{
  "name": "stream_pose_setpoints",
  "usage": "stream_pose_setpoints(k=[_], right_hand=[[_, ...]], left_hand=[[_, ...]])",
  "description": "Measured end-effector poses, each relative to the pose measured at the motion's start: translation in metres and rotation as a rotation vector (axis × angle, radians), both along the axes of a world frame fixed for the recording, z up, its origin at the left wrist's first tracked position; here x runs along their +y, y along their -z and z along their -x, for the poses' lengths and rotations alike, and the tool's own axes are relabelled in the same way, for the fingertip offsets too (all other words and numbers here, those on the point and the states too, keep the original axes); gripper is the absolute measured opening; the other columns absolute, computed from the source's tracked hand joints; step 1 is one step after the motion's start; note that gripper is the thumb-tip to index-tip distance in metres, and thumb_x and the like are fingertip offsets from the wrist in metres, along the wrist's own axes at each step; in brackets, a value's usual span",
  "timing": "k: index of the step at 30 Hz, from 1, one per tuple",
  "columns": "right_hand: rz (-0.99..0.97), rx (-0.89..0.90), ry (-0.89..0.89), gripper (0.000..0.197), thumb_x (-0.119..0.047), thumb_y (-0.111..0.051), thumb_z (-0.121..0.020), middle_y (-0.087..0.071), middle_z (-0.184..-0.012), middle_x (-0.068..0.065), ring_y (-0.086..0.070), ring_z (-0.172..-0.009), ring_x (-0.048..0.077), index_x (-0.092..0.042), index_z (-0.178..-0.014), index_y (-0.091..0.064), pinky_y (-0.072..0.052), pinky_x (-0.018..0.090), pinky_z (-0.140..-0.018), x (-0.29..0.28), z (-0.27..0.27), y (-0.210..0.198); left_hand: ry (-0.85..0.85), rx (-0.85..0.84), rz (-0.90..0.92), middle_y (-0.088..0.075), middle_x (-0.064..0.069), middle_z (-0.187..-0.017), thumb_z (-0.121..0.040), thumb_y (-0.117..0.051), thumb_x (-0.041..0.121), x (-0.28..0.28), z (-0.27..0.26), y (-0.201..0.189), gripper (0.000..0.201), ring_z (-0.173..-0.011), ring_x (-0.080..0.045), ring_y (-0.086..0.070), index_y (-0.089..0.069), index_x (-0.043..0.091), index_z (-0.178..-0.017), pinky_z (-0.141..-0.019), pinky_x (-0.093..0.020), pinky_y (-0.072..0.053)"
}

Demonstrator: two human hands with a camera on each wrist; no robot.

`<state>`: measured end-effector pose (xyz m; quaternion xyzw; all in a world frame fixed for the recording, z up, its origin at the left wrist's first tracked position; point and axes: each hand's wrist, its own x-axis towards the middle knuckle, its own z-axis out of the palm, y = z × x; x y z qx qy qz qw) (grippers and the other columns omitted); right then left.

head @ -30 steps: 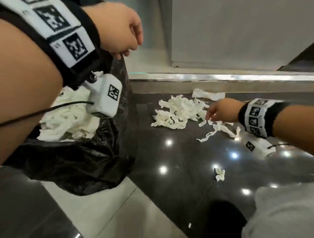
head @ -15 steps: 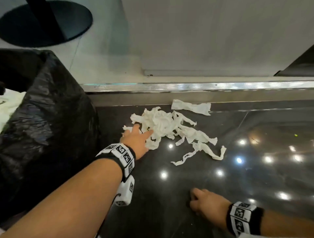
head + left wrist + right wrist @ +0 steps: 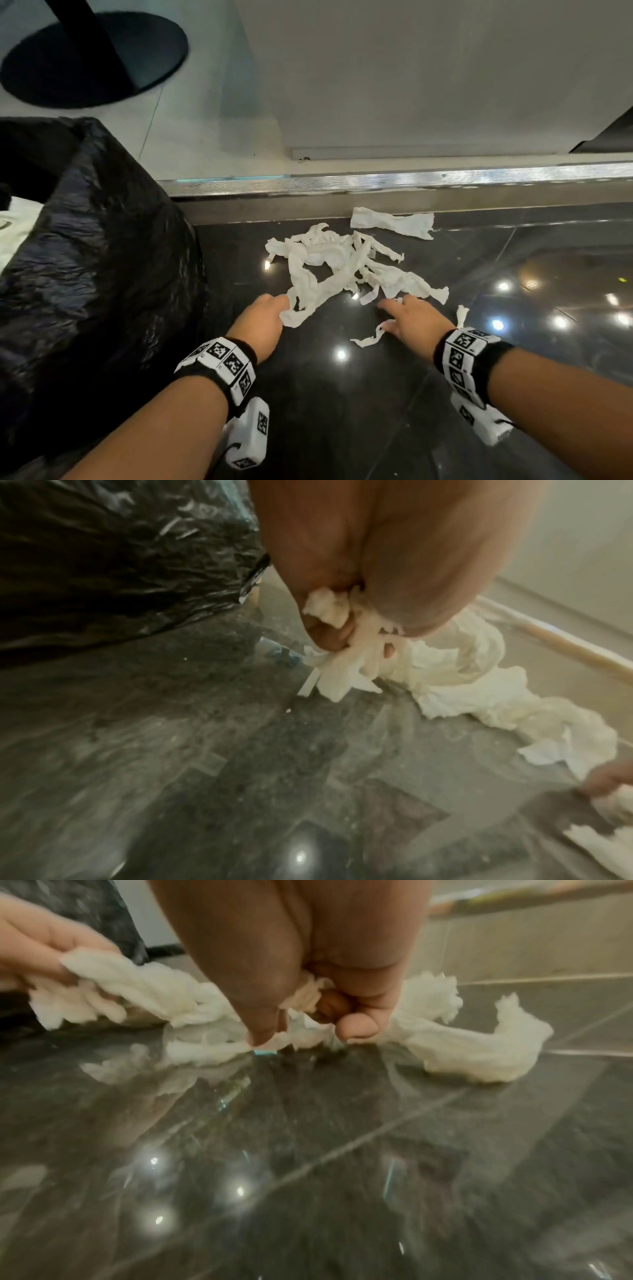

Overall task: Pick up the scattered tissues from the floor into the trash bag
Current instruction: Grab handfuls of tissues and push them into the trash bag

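A tangled pile of white tissue strips (image 3: pixel 339 267) lies on the dark glossy floor. My left hand (image 3: pixel 265 317) grips the pile's near left end; the left wrist view shows its fingers (image 3: pixel 329 634) curled round tissue (image 3: pixel 346 669). My right hand (image 3: pixel 409 317) is at the pile's near right side, and the right wrist view shows its fingers (image 3: pixel 356 1026) curled round a tissue wad (image 3: pixel 308 993). A separate tissue piece (image 3: pixel 392 222) lies by the step. The black trash bag (image 3: pixel 96 274) stands at the left with white tissues (image 3: pixel 13 226) inside.
A metal-edged step (image 3: pixel 394 181) runs across behind the pile, with a wall beyond. A black round table base (image 3: pixel 92 58) stands at the far left. Small strips (image 3: pixel 368 337) lie near my right hand. Ceiling lights reflect in the floor tiles.
My left hand left the bag's rim, reached the pile and now grips its near end. My right hand moved from the near floor up to the pile's right side and closed on tissue.
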<state>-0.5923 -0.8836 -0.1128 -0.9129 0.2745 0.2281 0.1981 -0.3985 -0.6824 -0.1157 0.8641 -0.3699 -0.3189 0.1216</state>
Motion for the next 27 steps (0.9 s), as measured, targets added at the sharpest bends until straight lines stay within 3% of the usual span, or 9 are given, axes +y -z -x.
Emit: stream_pose_setpoints(k=[3,6,9,11,13,16,20,24,27], right_hand=[[0.036,0.106,-0.021,0.029,-0.033,-0.04,-0.097,-0.053,-0.113,0.011,-0.055,-0.103,0.03,-0.014,-0.117,-0.048,-0.041,0.035,-0.085,0.0,0.0,0.008],[0.023,0.042,0.025,0.022,-0.031,-0.039,-0.097,-0.058,-0.104,0.01,-0.056,-0.091,0.026,-0.012,-0.093,-0.051,-0.04,0.032,-0.08,0.005,0.0,0.004],[-0.056,-0.112,0.147,0.023,-0.023,-0.045,-0.092,-0.057,-0.081,0.011,-0.055,-0.075,0.027,-0.012,-0.071,-0.044,-0.04,0.034,-0.068,0.008,-0.002,-0.012],[-0.113,-0.209,0.265,0.018,-0.017,-0.049,-0.089,-0.062,-0.08,0.016,-0.055,-0.071,0.029,-0.005,-0.076,-0.052,-0.043,0.036,-0.065,0.007,-0.003,-0.025],[-0.126,-0.279,0.362,0.013,-0.015,-0.052,-0.088,-0.064,-0.077,0.018,-0.055,-0.064,0.028,-0.005,-0.08,-0.053,-0.043,0.029,-0.056,0.007,-0.001,-0.035],[-0.187,-0.358,0.485,0.013,-0.012,-0.052,-0.088,-0.064,-0.072,0.009,-0.051,-0.052,0.018,-0.02,-0.079,-0.047,-0.037,0.013,-0.04,0.002,0.006,-0.041],[-0.102,-0.31,0.438,0.014,-0.022,-0.044,-0.096,-0.064,-0.086,0.005,-0.059,-0.073,0.013,-0.024,-0.109,-0.051,-0.041,0.017,-0.057,-0.013,0.016,-0.038],[0.015,-0.028,0.434,0.046,-0.045,-0.054,-0.089,-0.054,-0.12,0.012,-0.056,-0.106,0.029,-0.024,-0.128,-0.043,-0.041,0.031,-0.083,-0.035,0.035,-0.02],[0.044,0.156,0.418,0.058,-0.054,-0.06,-0.081,-0.045,-0.113,0.01,-0.056,-0.107,0.034,-0.029,-0.13,-0.04,-0.045,0.037,-0.091,-0.034,0.045,-0.004]], left_hand=[[-0.013,-0.028,0.091,-0.051,-0.008,-0.091,-0.081,-0.035,0.0,-0.005,0.004,-0.018,0.027,-0.081,-0.025,-0.055,-0.054,0.012,-0.095,-0.073,-0.032,-0.047],[-0.04,-0.04,0.146,-0.051,-0.009,-0.093,-0.084,-0.038,0.001,-0.011,0.005,-0.027,0.025,-0.083,-0.026,-0.055,-0.06,0.009,-0.093,-0.075,-0.032,-0.045],[-0.051,-0.053,0.149,-0.045,-0.001,-0.081,-0.087,-0.046,0.019,-0.016,0.004,-0.028,0.029,-0.078,-0.022,-0.053,-0.052,0.014,-0.059,-0.069,-0.028,-0.04],[-0.072,-0.065,0.135,-0.042,0.003,-0.078,-0.087,-0.05,0.038,-0.022,0.005,-0.027,0.042,-0.074,-0.02,-0.053,-0.049,0.019,-0.05,-0.067,-0.027,-0.038],[0.036,-0.187,0.019,-0.047,0.001,-0.091,-0.091,-0.045,0.045,-0.031,0.007,-0.023,0.044,-0.081,-0.02,-0.056,-0.063,0.012,-0.068,-0.072,-0.03,-0.043],[0.138,-0.224,0.002,-0.042,-0.011,-0.129,-0.091,-0.044,0.016,-0.046,0.01,-0.015,0.022,-0.084,-0.027,-0.056,-0.057,0.011,-0.108,-0.074,-0.034,-0.047],[0.353,-0.144,-0.114,0.001,-0.004,-0.157,-0.08,-0.046,-0.005,-0.049,0.012,0.01,0.081,-0.098,-0.032,-0.057,-0.017,0.037,-0.143,-0.082,-0.038,-0.052],[0.299,-0.143,-0.114,-0.039,-0.009,-0.119,-0.09,-0.041,0.01,-0.038,0.017,0.017,0.041,-0.086,-0.027,-0.053,-0.037,0.018,-0.13,-0.076,-0.035,-0.048],[0.341,-0.148,-0.188,-0.044,-0.008,-0.111,-0.094,-0.044,0.022,-0.031,0.016,0.012,0.023,-0.087,-0.027,-0.054,-0.05,0.006,-0.11,-0.077,-0.035,-0.047]])
